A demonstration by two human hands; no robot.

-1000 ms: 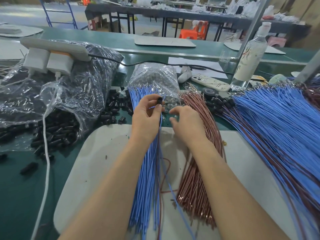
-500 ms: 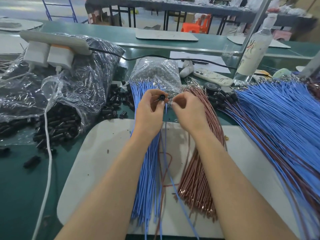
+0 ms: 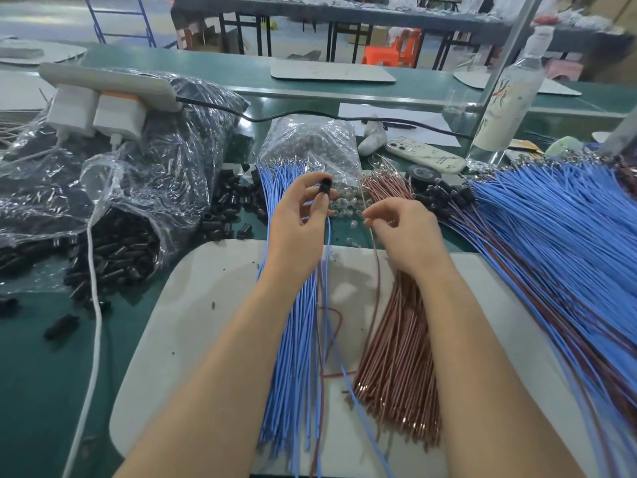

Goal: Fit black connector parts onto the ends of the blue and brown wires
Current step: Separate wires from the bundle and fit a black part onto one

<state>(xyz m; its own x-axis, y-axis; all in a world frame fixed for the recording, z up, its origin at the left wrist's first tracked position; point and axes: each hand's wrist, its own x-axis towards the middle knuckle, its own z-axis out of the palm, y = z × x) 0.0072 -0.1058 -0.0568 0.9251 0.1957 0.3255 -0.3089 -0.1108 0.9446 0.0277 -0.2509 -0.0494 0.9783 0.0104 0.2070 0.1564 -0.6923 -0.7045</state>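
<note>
Head, two hands point(image 3: 297, 220) point(image 3: 408, 232), one connector point(image 3: 325, 186), one wire point(image 3: 375, 257)

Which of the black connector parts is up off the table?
The black connector part pinched in the left hand, above the blue wires; the others lie loose on the green table or in the plastic bag.

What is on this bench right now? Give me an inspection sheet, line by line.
Surface: green bench with a white mat.
Job's things: blue wire bundle and brown wire bundle on the mat; loose black connectors spilling from a plastic bag; assembled wires piled at right.
Clutter: phone, bottle, tape roll, bag of small metal pieces.
Hands: left hand pinches a black connector part; right hand pinches a single brown wire.
Cables: white cable crosses the bench; black cable runs from the power strip.
Surroundings: more tables, orange stool.
</note>
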